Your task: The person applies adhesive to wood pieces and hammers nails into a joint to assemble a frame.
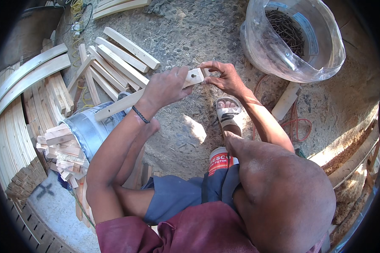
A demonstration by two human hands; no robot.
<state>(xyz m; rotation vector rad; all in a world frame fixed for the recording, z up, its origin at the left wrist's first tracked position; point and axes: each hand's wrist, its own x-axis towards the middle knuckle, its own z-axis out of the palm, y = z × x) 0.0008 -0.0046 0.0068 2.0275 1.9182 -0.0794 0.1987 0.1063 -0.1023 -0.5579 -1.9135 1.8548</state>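
Observation:
A pale wooden slat (124,102) slants across the middle of the view, up from the lower left. My left hand (166,86) is wrapped around it near its upper end. Close to that end shows a dark round spot (193,76), a hole or a bolt head; I cannot tell which. My right hand (223,79) pinches the slat's end between thumb and index finger. The other side of the slat is hidden under my left hand.
Loose wooden slats (122,59) lie on the ground ahead. A bluish metal drum (90,130) with short wood pieces stands left, beside long stacked boards (12,139). A plastic-lined tub (325,55) holds dark nails (285,31). An orange cord (297,122) lies right, a red-white bucket (220,157) below me.

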